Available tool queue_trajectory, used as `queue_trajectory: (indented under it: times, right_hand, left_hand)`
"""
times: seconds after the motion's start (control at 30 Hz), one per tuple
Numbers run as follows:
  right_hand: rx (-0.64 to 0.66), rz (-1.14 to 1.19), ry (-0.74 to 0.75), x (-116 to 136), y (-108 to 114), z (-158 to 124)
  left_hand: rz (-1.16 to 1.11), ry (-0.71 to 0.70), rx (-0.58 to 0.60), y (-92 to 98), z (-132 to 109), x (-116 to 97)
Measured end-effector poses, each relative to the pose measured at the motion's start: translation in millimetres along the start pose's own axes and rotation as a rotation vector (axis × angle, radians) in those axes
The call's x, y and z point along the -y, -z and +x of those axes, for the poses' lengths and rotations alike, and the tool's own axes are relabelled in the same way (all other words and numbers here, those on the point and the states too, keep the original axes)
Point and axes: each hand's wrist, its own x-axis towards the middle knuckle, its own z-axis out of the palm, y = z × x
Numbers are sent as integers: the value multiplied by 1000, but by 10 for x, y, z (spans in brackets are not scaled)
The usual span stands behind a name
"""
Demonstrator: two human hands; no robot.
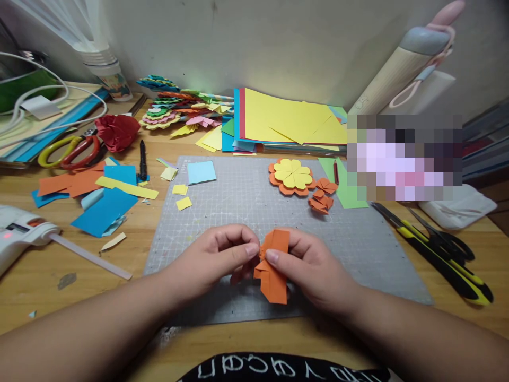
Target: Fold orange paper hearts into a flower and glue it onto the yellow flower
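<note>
White glue gun (22, 241) far left of the fingers (237, 254), on the bench (35, 294); blue paper scraps (104, 211) nearer, up-left, orange paper strips (75, 180) just above them, red crumpled paper (117, 132) further up, black pen (142, 159) beside it. Light blue square (201, 172) up-left of the fingers, on grey cutting mat (222, 207). Left hand (217, 255): thumb and index pinching a small flap at the left edge of the orange folded paper (276, 284). That piece sits between both hands, raised over the mat. Right hand (314, 260): thumb pressed on its face, other fingers behind, pinching it. Yellow-and-orange paper flower (294, 175) above the fingers; small orange folded pieces (321, 202) up-right, near it. Green paper (352, 188) further up-right. Box cutter (449, 269) and black scissors (439, 237) well right.
</note>
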Motion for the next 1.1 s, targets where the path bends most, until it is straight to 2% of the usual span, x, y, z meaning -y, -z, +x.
queue_trajectory:
  times: [0.1,0.27,0.53,0.7,0.9,1.0,1.1]
  right_hand:
    - [21,69,-47,-16,6,-5]
    - [83,173,-41,-57,2,-4]
    - [128,200,-42,-80,-22,-5]
    - [170,191,-93,-93,-50,-25]
    - [223,184,-139,-74,-53,-26]
    - [187,175,-131,-93,-27,-10]
    - [84,171,-70,-107,9,14]
  left_hand:
    - [92,-34,27,-20,-21,-4]
    - [209,-64,22,-44,-44,-46]
    - [222,-73,-18,-61,-52,-44]
    - [212,-11,-34,-93,-64,-60]
    - [229,-70,-74,-93,-81,-64]
    - [176,-77,-62,-76,-57,-25]
    - [114,-73,-55,-60,-35,5]
